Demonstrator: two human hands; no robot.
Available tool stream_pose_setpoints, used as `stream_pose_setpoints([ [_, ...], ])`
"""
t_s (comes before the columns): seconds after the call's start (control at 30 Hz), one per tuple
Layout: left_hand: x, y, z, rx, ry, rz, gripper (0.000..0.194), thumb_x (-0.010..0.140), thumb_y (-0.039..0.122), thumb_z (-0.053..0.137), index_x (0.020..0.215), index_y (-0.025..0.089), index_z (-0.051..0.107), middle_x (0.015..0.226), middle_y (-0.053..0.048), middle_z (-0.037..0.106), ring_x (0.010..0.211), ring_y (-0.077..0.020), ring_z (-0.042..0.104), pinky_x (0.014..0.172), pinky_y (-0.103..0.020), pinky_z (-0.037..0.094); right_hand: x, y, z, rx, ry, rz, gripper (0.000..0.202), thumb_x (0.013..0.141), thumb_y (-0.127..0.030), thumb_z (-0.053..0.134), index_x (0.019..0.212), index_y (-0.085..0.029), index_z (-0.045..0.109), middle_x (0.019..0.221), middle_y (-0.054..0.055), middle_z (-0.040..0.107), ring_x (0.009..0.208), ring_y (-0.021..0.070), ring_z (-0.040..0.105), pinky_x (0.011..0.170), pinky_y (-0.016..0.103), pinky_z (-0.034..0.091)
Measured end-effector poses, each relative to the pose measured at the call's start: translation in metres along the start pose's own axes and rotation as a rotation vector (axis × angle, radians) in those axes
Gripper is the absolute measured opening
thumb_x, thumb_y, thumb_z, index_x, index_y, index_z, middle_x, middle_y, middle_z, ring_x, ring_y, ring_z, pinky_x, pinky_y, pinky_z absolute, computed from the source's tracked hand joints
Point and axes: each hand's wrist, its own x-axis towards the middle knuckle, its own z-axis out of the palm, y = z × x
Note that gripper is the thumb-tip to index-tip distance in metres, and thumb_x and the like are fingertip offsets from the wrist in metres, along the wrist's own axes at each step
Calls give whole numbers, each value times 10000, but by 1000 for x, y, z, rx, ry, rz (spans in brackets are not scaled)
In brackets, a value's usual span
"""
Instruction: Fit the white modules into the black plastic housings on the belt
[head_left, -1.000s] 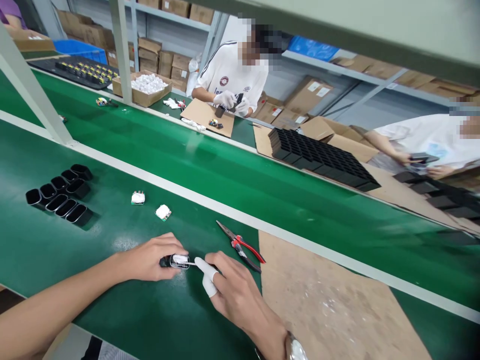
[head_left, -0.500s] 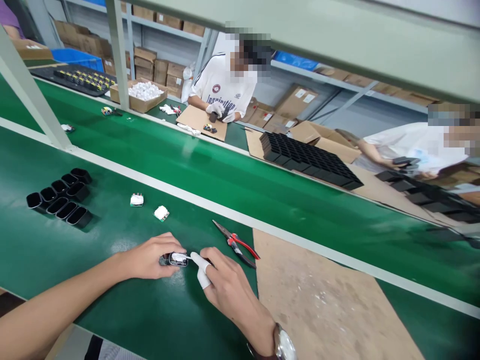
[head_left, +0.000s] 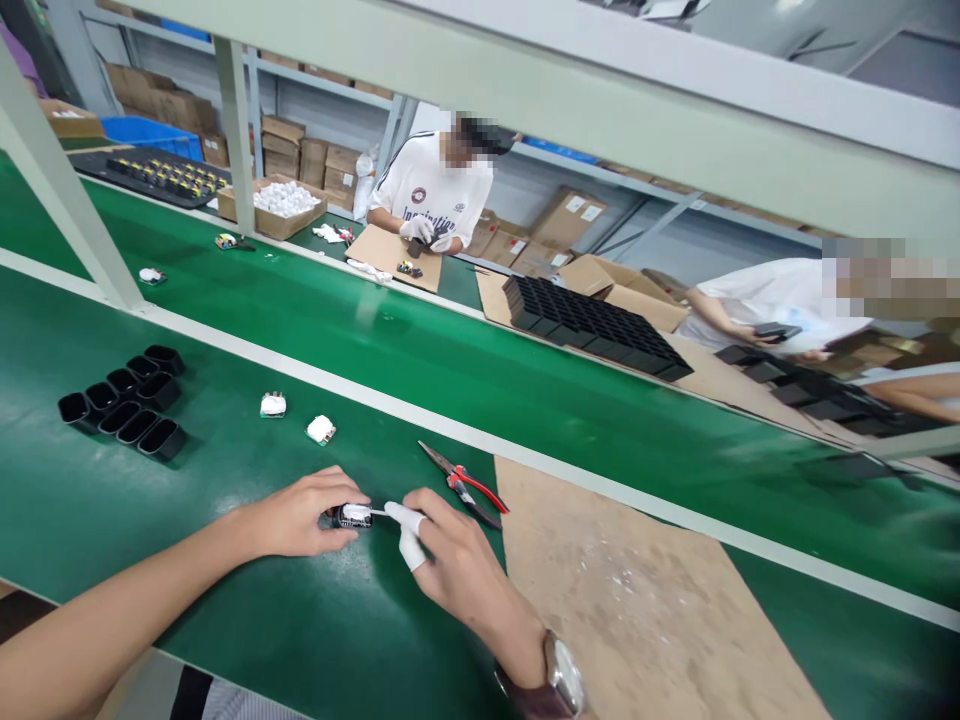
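Observation:
My left hand (head_left: 304, 512) rests on the green table and grips a small black housing (head_left: 352, 516) with a white part inside it. My right hand (head_left: 450, 560), with a white finger cot on the index finger, pinches a thin white piece at the housing's right end. A watch sits on my right wrist. Red-handled pliers (head_left: 465, 486) lie just beyond my right hand.
Several empty black housings (head_left: 124, 402) stand in a cluster at the left. Two small white parts (head_left: 273, 404) (head_left: 321, 430) lie beyond my left hand. A cardboard sheet (head_left: 637, 600) covers the table at the right. Across the green conveyor (head_left: 450, 350), two people work beside a black tray (head_left: 592, 325).
Both hands stay on the black housing with almost no motion. The camera has tilted up slightly, so everything sits a little lower and further left in the view.

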Motion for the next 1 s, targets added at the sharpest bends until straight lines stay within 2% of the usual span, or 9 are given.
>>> stream_pose_setpoints([
  [0.07, -2, 3, -5, 44, -6, -39, 509, 901, 280, 809, 1368, 230, 611, 1226, -87, 701, 1102, -248, 683, 972, -385, 591, -1, 13, 6, 12, 66, 62, 308, 994, -59, 468, 1216, -181, 644, 1077, 91, 648, 901, 208, 649, 756, 342, 572],
  [0.13, -5, 6, -11, 85, 23, -40, 560, 871, 347, 856, 1349, 223, 593, 1266, -99, 679, 1112, -255, 686, 970, -386, 594, -4, 27, 15, -97, 103, 101, 318, 987, -66, 470, 1219, -169, 661, 1037, 94, 654, 914, 234, 641, 791, 382, 581],
  [0.23, -6, 7, -16, 162, 73, 84, 371, 919, 335, 817, 1217, 203, 639, 1210, -105, 689, 1078, -251, 691, 951, -384, 587, -8, 40, 29, -237, 87, 109, 282, 968, -59, 468, 1120, -137, 693, 968, 103, 652, 867, 261, 608, 776, 423, 572],
  [0.3, -6, 8, -16, 230, 78, 178, 282, 960, 303, 773, 1194, 194, 660, 1173, -108, 698, 1053, -251, 696, 942, -395, 582, -10, 42, 34, -259, 75, 122, 287, 972, -59, 474, 1160, -121, 682, 1004, 118, 654, 887, 273, 604, 783, 434, 567],
  [0.4, -4, 8, -10, 308, 44, 247, 194, 1004, 231, 706, 1191, 189, 674, 1171, -113, 703, 1038, -249, 703, 931, -403, 587, -12, 38, 34, -256, 111, 133, 301, 1014, -99, 506, 1289, -115, 627, 1131, 152, 654, 977, 298, 610, 834, 466, 562],
  [0.57, -1, 9, -2, 259, 57, 212, 91, 1030, 130, 626, 1089, 188, 664, 1167, -119, 689, 1010, -217, 705, 832, -336, 611, -13, 18, 30, -38, 199, 56, 370, 1045, -112, 559, 1412, -161, 544, 1205, 152, 658, 1082, 290, 616, 893, 467, 557],
  [0.7, -2, 5, -2, 214, 39, 195, 145, 1027, 135, 638, 1150, 210, 643, 1176, -119, 689, 1008, -213, 711, 851, -339, 620, -10, 5, 33, 94, 138, -32, 378, 1054, -165, 584, 1429, -180, 532, 1218, 144, 672, 1116, 298, 623, 906, 477, 574],
  [0.83, -5, -1, 1, 138, 39, 108, 291, 1010, 181, 687, 1272, 225, 567, 1198, -114, 713, 1066, -225, 725, 898, -360, 626, -9, 1, 35, 142, 148, -27, 343, 1074, -180, 550, 1416, -176, 529, 1179, 131, 689, 1055, 281, 647, 864, 457, 593],
  [1.0, -6, -2, 4, 92, 73, 29, 320, 984, 250, 736, 1231, 232, 533, 1181, -96, 745, 1081, -223, 745, 912, -367, 631, -12, 1, 35, 147, 158, -36, 300, 1079, -175, 535, 1378, -191, 557, 1135, 115, 700, 989, 258, 656, 812, 427, 594],
])
